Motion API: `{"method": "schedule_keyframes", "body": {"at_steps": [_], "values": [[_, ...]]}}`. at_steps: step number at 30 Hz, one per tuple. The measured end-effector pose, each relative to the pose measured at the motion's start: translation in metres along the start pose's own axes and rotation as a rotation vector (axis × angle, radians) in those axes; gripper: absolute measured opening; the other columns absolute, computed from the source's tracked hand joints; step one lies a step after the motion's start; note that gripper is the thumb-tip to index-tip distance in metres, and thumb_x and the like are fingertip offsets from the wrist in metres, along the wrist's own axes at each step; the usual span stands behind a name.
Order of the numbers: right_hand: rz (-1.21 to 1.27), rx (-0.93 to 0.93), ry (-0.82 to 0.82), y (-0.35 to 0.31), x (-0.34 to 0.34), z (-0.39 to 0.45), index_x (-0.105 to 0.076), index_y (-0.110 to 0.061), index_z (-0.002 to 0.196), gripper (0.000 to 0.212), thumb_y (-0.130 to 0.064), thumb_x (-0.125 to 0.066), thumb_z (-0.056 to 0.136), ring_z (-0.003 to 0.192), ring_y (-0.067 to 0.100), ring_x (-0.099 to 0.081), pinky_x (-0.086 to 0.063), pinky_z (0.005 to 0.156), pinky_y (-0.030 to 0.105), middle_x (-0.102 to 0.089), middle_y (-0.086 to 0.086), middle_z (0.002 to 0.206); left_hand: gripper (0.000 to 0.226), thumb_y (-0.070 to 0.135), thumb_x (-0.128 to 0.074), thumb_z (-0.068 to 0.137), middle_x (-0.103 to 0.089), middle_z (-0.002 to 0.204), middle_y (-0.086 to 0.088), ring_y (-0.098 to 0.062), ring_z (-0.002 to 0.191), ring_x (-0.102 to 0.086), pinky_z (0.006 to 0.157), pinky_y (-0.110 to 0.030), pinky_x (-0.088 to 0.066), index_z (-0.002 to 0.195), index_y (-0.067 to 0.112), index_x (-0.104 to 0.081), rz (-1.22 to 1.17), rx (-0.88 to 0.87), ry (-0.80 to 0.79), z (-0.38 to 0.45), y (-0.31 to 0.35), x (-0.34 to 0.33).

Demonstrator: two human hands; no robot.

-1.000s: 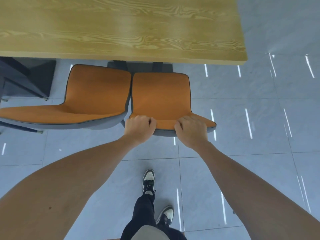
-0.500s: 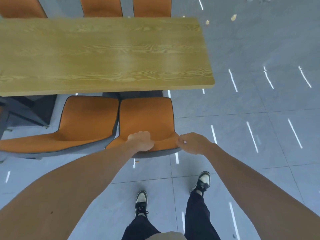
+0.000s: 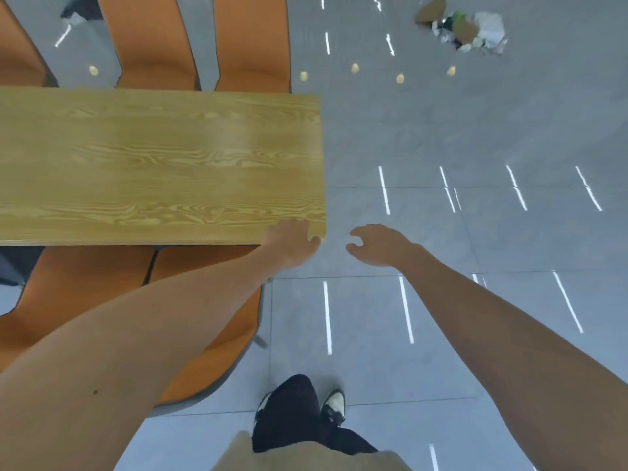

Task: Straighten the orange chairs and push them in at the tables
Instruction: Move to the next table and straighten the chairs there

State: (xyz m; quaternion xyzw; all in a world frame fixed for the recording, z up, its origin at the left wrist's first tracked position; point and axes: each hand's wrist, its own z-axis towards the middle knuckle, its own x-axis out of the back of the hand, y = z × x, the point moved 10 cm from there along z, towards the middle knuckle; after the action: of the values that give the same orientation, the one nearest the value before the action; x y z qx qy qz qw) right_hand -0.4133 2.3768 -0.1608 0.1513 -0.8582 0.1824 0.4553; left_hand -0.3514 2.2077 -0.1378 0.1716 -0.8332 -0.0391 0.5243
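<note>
Two orange chairs stand side by side at the near edge of the wooden table (image 3: pixel 163 164), their seats tucked under it. The right chair (image 3: pixel 234 331) is partly hidden by my left forearm; the left chair (image 3: pixel 78 294) sits beside it. My left hand (image 3: pixel 292 243) hovers over the table's near right corner, fingers apart, holding nothing. My right hand (image 3: pixel 377 244) is in the air over the floor just right of that corner, fingers loosely curled and empty. Three more orange chairs, one of them (image 3: pixel 251 42) at the right, line the table's far side.
Grey tiled floor (image 3: pixel 475 300) stretches to the right of the table. A pile of rubbish (image 3: pixel 465 28) lies at the far right, with small scraps (image 3: pixel 355 68) scattered on the floor near it. My shoes (image 3: pixel 334 402) are at the bottom centre.
Both hands have let go of the right chair's backrest and lifted toward the table's corner. The chair now sits further under the table, and the view has shifted forward and to the right.
</note>
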Motion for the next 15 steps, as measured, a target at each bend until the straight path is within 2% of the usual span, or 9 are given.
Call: {"method": "schedule_keyframes", "body": {"at_steps": [2, 7, 12, 15], "values": [[-0.011, 0.02, -0.001, 0.016, 0.02, 0.013, -0.039, -0.027, 0.15, 0.058, -0.053, -0.04, 0.097, 0.144, 0.022, -0.032, -0.028, 0.115, 0.04, -0.037, -0.001, 0.157, 0.059, 0.05, -0.037, 0.102, -0.044, 0.154, -0.007, -0.027, 0.142, -0.04, 0.11, -0.043, -0.034, 0.15, 0.017, -0.042, 0.014, -0.005, 0.0, 0.023, 0.016, 0.007], [-0.103, 0.061, 0.08, 0.079, 0.093, 0.087, -0.038, -0.024, 0.15, 0.059, -0.051, -0.041, 0.098, 0.14, 0.029, -0.033, -0.03, 0.112, 0.046, -0.037, 0.006, 0.155, 0.065, 0.055, -0.036, 0.1, -0.041, 0.154, -0.01, -0.03, 0.141, -0.036, 0.108, -0.047, -0.034, 0.154, 0.019, -0.033, 0.069, 0.009, 0.077, 0.129, 0.06, 0.039], [-0.168, 0.111, 0.225, 0.134, 0.174, 0.193, -0.031, -0.022, 0.152, 0.061, -0.049, -0.041, 0.099, 0.145, 0.03, -0.023, -0.021, 0.117, 0.049, -0.027, 0.009, 0.159, 0.072, 0.058, -0.035, 0.1, -0.02, 0.165, -0.013, -0.031, 0.151, -0.019, 0.118, -0.051, -0.023, 0.158, 0.018, -0.021, 0.018, 0.048, 0.153, 0.259, 0.085, 0.074], [-0.18, 0.141, 0.216, 0.159, 0.214, 0.258, -0.028, -0.022, 0.153, 0.062, -0.05, -0.04, 0.099, 0.147, 0.03, -0.021, -0.02, 0.118, 0.05, -0.024, 0.011, 0.16, 0.073, 0.058, -0.033, 0.101, -0.011, 0.168, -0.013, -0.03, 0.154, -0.011, 0.12, -0.051, -0.019, 0.16, 0.018, -0.015, -0.019, 0.085, 0.125, 0.332, 0.095, 0.096]]}}
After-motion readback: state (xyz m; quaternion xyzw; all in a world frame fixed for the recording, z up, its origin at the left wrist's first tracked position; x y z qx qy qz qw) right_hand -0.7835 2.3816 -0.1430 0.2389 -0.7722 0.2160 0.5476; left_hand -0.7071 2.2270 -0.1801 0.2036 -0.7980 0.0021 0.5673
